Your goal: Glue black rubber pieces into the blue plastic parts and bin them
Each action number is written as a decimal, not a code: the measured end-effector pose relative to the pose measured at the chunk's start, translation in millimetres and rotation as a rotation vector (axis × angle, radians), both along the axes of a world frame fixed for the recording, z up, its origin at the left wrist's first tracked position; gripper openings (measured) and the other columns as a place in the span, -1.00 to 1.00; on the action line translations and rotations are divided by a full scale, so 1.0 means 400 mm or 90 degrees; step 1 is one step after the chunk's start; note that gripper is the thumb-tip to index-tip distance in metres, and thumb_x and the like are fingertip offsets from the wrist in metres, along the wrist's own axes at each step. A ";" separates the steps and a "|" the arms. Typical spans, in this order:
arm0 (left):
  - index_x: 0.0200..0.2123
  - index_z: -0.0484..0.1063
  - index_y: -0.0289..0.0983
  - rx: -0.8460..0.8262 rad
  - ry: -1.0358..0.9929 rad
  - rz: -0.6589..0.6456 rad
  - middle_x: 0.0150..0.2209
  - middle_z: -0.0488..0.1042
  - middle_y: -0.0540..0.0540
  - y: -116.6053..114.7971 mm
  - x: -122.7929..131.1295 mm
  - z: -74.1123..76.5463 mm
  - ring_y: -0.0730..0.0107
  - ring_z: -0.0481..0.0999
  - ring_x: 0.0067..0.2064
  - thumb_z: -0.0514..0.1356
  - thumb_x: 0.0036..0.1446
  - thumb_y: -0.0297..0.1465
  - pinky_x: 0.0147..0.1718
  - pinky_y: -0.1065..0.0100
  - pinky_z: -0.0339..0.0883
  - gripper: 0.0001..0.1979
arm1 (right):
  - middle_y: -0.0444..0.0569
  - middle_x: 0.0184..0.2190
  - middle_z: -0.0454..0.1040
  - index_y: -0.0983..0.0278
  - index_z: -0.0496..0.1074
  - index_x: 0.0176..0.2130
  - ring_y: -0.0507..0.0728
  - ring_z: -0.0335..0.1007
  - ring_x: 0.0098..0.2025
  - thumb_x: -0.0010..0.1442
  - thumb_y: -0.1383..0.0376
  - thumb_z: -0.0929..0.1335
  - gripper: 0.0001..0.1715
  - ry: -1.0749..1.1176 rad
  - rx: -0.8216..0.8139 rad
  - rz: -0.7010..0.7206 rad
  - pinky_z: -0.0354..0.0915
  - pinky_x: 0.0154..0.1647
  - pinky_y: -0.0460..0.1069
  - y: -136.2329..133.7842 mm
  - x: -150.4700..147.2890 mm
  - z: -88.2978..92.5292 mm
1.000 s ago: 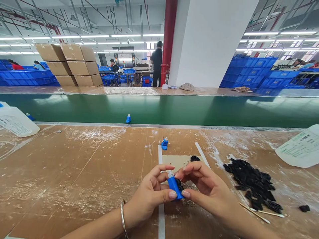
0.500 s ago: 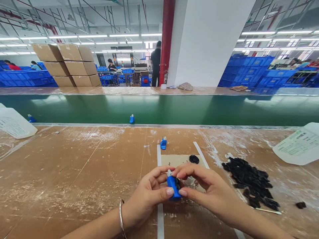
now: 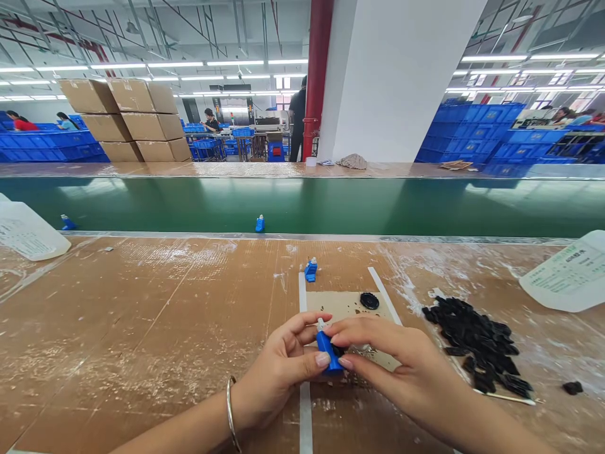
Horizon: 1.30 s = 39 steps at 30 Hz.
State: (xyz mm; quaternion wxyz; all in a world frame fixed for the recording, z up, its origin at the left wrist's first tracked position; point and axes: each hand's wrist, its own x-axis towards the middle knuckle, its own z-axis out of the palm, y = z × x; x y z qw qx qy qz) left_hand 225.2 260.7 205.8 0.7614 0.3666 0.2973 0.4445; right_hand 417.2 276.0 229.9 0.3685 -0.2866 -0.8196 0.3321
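Belt piece (image 3: 259,224) has slid right; left hand (image 3: 278,359) and right hand (image 3: 413,356) pinch the blue part (image 3: 326,344), likely light, stiff; hold its sides

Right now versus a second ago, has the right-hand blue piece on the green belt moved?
Yes, the piece moved right, closer to the left tape strip.

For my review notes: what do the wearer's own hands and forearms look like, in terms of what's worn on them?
The left hand is ungloved, with a thin, rounded, silver-coloured bangle around its wrist. The right hand is also ungloved, with nothing visible on its wrist. No sleeves show on either forearm.
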 end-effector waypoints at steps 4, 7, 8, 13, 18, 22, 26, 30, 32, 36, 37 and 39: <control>-0.05 0.40 -0.22 -0.001 0.000 0.007 -0.13 0.45 -0.12 0.000 0.000 -0.002 0.39 0.47 -0.22 0.36 -0.06 -0.46 -0.18 0.30 0.39 -0.55 | -0.15 -0.09 0.50 0.02 0.42 -0.05 0.11 0.40 -0.06 0.25 0.36 0.35 -0.70 -0.013 0.013 -0.013 0.31 -0.02 0.01 -0.001 -0.002 0.007; -0.05 0.40 -0.22 -0.006 -0.001 0.002 -0.12 0.45 -0.13 -0.001 0.000 -0.002 0.39 0.47 -0.22 0.36 -0.06 -0.47 -0.19 0.30 0.40 -0.55 | -0.17 -0.10 0.50 0.01 0.41 -0.03 0.10 0.39 -0.05 0.24 0.35 0.35 -0.68 -0.021 0.009 -0.009 0.30 -0.01 -0.01 -0.002 -0.001 0.010; -0.05 0.40 -0.22 -0.006 -0.002 0.001 -0.12 0.45 -0.13 -0.001 0.000 -0.001 0.39 0.48 -0.22 0.36 -0.06 -0.47 -0.19 0.30 0.40 -0.55 | -0.18 -0.10 0.50 0.00 0.41 -0.03 0.09 0.39 -0.04 0.24 0.34 0.36 -0.68 -0.020 0.006 -0.007 0.29 0.00 -0.01 -0.003 0.000 0.010; -0.05 0.40 -0.24 -0.017 -0.026 -0.003 -0.08 0.45 -0.17 -0.003 -0.001 0.008 0.35 0.49 -0.19 0.33 -0.04 -0.49 -0.18 0.25 0.41 -0.57 | -0.17 -0.09 0.50 -0.03 0.42 -0.02 0.11 0.39 -0.04 0.26 0.28 0.33 -0.71 -0.002 -0.062 -0.045 0.29 0.00 0.02 -0.006 -0.003 0.001; -0.03 0.42 -0.24 0.009 -0.021 -0.011 -0.01 0.46 -0.21 -0.004 -0.001 0.010 0.28 0.48 -0.10 0.31 -0.03 -0.50 -0.11 0.26 0.38 -0.56 | -0.14 -0.10 0.47 0.02 0.44 -0.12 0.15 0.36 -0.09 0.24 0.23 0.32 -0.81 0.020 -0.139 -0.101 0.26 -0.04 0.08 -0.008 -0.019 -0.007; 0.02 0.42 -0.21 0.048 -0.001 -0.019 -0.02 0.49 -0.19 0.001 -0.004 0.000 0.25 0.44 0.01 0.31 -0.02 -0.49 -0.04 0.28 0.32 -0.53 | -0.12 -0.14 0.44 0.07 0.42 -0.17 0.16 0.32 -0.13 0.21 0.19 0.32 -0.84 0.027 -0.223 -0.115 0.24 -0.11 0.09 -0.005 -0.031 0.004; 0.12 0.34 -0.12 0.076 0.016 -0.041 -0.01 0.49 -0.15 -0.002 -0.008 -0.004 0.26 0.45 0.01 0.29 0.03 -0.45 0.00 0.25 0.28 -0.45 | -0.13 -0.18 0.41 0.10 0.39 -0.17 0.13 0.29 -0.20 0.17 0.24 0.32 -0.82 0.020 -0.237 -0.107 0.23 -0.18 0.05 -0.004 -0.042 0.006; 0.22 0.18 -0.08 0.113 0.083 -0.034 0.05 0.43 -0.16 -0.017 -0.003 0.001 0.24 0.41 0.05 0.28 0.04 -0.44 0.05 0.21 0.23 -0.33 | -0.13 -0.25 0.40 0.11 0.36 -0.17 0.13 0.27 -0.23 0.16 0.25 0.31 -0.82 0.014 -0.266 -0.117 0.23 -0.29 0.02 -0.014 -0.052 -0.004; 0.24 0.15 -0.11 0.141 0.137 0.004 0.01 0.44 -0.17 -0.024 0.002 0.005 0.24 0.41 0.02 0.29 0.02 -0.45 0.05 0.20 0.22 -0.28 | -0.13 -0.25 0.39 0.11 0.35 -0.15 0.14 0.27 -0.22 0.15 0.26 0.32 -0.79 0.027 -0.266 -0.125 0.23 -0.27 0.03 -0.020 -0.054 -0.012; 0.23 0.16 -0.16 0.189 0.223 0.044 -0.18 0.49 -0.13 -0.032 0.006 0.014 0.29 0.44 -0.13 0.26 0.02 -0.45 -0.05 0.21 0.30 -0.31 | -0.13 -0.21 0.35 0.08 0.32 -0.08 0.13 0.24 -0.20 0.13 0.27 0.35 -0.69 0.084 -0.293 -0.123 0.23 -0.16 0.05 -0.027 -0.055 -0.023; 0.23 0.16 -0.16 0.201 0.237 0.046 -0.19 0.49 -0.13 -0.033 0.006 0.015 0.30 0.44 -0.15 0.25 0.03 -0.45 -0.05 0.21 0.30 -0.32 | -0.13 -0.20 0.34 0.08 0.31 -0.08 0.12 0.24 -0.21 0.13 0.27 0.36 -0.68 0.099 -0.305 -0.119 0.23 -0.16 0.05 -0.028 -0.057 -0.024; 0.24 0.15 -0.17 0.223 0.263 0.046 -0.19 0.48 -0.13 -0.034 0.003 0.014 0.31 0.44 -0.16 0.23 0.05 -0.45 -0.06 0.21 0.31 -0.33 | -0.13 -0.22 0.31 0.08 0.31 -0.10 0.12 0.22 -0.22 0.13 0.28 0.36 -0.70 0.124 -0.317 -0.113 0.23 -0.18 0.04 -0.029 -0.064 -0.027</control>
